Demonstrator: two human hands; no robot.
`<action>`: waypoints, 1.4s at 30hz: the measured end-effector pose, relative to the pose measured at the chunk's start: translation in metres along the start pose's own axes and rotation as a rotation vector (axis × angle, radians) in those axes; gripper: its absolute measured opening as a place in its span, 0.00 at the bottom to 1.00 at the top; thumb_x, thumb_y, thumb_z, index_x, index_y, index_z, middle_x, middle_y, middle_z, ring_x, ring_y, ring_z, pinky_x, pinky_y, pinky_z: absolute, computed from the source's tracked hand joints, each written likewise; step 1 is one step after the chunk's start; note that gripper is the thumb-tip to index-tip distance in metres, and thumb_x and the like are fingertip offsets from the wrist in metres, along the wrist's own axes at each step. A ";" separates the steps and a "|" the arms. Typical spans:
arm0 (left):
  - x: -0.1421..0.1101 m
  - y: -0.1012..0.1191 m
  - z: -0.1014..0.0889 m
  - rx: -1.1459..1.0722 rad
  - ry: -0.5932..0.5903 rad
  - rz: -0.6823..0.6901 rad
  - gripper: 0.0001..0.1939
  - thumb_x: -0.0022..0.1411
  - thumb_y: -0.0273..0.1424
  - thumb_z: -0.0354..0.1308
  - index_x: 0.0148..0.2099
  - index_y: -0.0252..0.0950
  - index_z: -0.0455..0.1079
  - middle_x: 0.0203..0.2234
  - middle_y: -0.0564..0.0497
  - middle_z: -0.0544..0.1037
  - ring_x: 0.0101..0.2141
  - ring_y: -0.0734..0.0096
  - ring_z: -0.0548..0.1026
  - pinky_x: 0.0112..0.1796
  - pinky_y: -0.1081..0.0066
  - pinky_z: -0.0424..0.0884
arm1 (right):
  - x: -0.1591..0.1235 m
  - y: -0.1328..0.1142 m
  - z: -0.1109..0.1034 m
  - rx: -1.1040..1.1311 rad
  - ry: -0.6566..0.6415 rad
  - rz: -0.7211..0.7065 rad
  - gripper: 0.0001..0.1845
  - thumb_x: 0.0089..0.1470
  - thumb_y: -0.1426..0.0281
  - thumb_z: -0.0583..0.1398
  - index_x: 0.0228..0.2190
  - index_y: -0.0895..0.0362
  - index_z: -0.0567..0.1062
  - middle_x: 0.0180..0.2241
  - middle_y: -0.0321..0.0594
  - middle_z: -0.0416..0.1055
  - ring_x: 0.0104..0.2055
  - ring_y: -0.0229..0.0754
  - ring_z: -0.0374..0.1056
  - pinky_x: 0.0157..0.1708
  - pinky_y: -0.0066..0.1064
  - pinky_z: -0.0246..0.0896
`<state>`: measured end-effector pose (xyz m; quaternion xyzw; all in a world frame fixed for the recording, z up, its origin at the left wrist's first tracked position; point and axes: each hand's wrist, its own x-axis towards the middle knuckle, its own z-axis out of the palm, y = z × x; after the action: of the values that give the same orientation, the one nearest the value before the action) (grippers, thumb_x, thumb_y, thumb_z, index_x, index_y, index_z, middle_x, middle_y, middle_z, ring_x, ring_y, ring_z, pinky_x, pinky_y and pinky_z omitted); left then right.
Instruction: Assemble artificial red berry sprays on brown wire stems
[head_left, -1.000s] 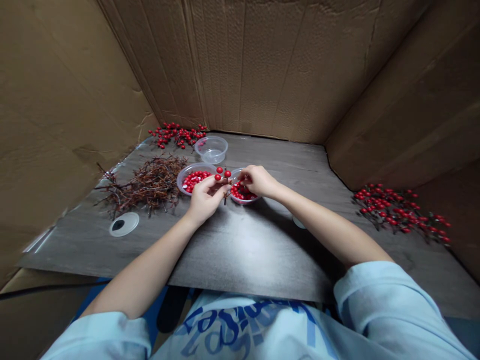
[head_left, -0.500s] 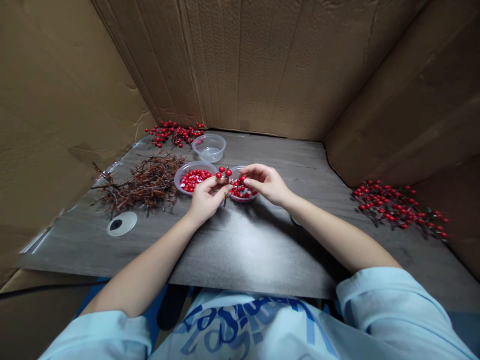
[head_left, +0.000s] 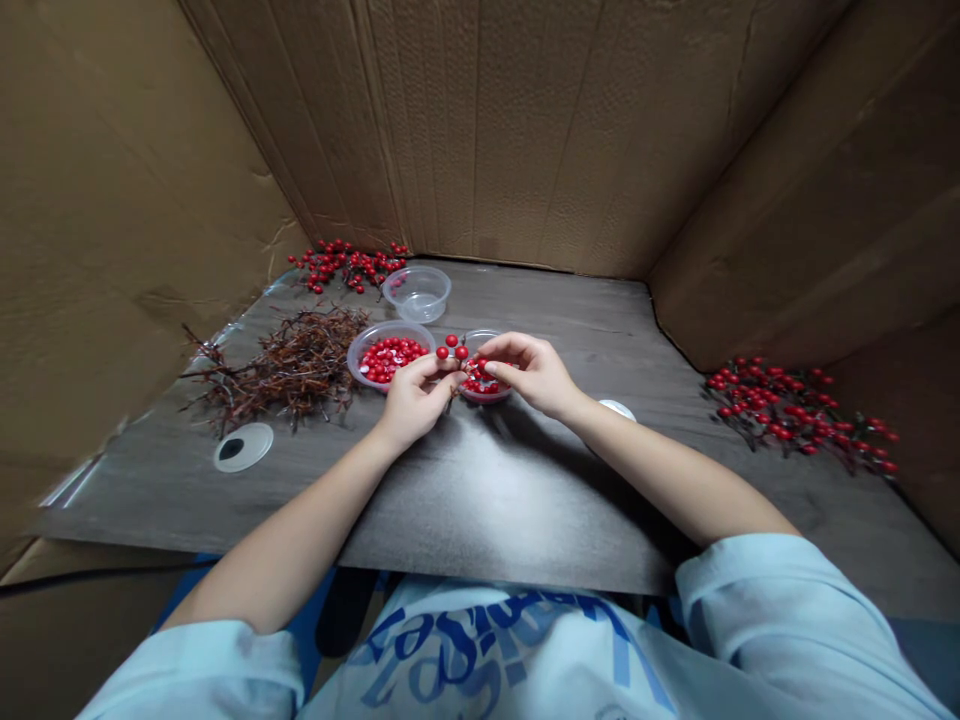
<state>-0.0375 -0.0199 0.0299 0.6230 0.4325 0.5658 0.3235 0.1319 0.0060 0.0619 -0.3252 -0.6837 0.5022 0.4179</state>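
My left hand (head_left: 417,397) is closed on a small brown twig (head_left: 452,398) with red berries (head_left: 451,348) at its top. Thumb and fingers of my right hand (head_left: 534,372) pinch at the twig's right side, just above a clear bowl (head_left: 487,397) of loose red berries. A red berry appears at its fingertips, though the bowl's berries behind make the hold hard to separate. Beside my left hand stands a second clear bowl (head_left: 361,375), filled with red berries and a few pale bits.
Bare brown twigs (head_left: 296,365) are heaped at left near a round lid (head_left: 244,447). Behind stands another clear bowl (head_left: 417,295). Berry sprigs lie at back left (head_left: 349,265) and far right (head_left: 799,412). A white disc (head_left: 618,409) lies behind my right forearm. Cardboard walls (head_left: 510,140) surround the table.
My right hand has come slightly closer to the twig. The twig's berry tips in my left hand have shifted a little to the right.
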 end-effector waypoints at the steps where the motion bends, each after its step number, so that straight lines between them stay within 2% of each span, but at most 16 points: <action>1: 0.000 0.000 0.000 0.007 -0.001 0.004 0.05 0.49 0.31 0.59 0.29 0.33 0.71 0.24 0.50 0.75 0.32 0.68 0.73 0.34 0.70 0.69 | 0.000 0.000 0.000 -0.014 0.004 -0.004 0.08 0.45 0.70 0.60 0.31 0.60 0.71 0.32 0.38 0.72 0.33 0.34 0.68 0.39 0.30 0.64; 16: 0.000 -0.003 0.002 -0.035 0.004 -0.033 0.05 0.48 0.31 0.58 0.26 0.34 0.69 0.24 0.50 0.75 0.31 0.69 0.73 0.33 0.71 0.69 | -0.001 0.004 0.003 -0.144 0.026 -0.049 0.08 0.45 0.72 0.58 0.31 0.60 0.73 0.33 0.39 0.73 0.34 0.36 0.68 0.38 0.30 0.64; 34: 0.001 -0.007 0.002 -0.009 0.009 -0.047 0.05 0.48 0.30 0.58 0.28 0.33 0.70 0.24 0.50 0.74 0.31 0.69 0.73 0.32 0.72 0.69 | 0.000 0.005 0.006 -0.153 0.025 -0.044 0.08 0.45 0.73 0.58 0.31 0.59 0.74 0.34 0.40 0.74 0.37 0.37 0.69 0.41 0.31 0.63; 42: 0.003 -0.002 0.004 -0.136 0.041 -0.107 0.06 0.47 0.31 0.59 0.28 0.33 0.69 0.23 0.52 0.74 0.28 0.71 0.72 0.32 0.71 0.69 | 0.001 0.009 0.008 0.050 0.062 0.008 0.14 0.43 0.70 0.61 0.35 0.58 0.71 0.37 0.41 0.72 0.39 0.37 0.69 0.43 0.33 0.64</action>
<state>-0.0337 -0.0165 0.0289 0.5638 0.4324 0.5885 0.3859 0.1245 0.0058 0.0526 -0.3326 -0.6563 0.5107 0.4447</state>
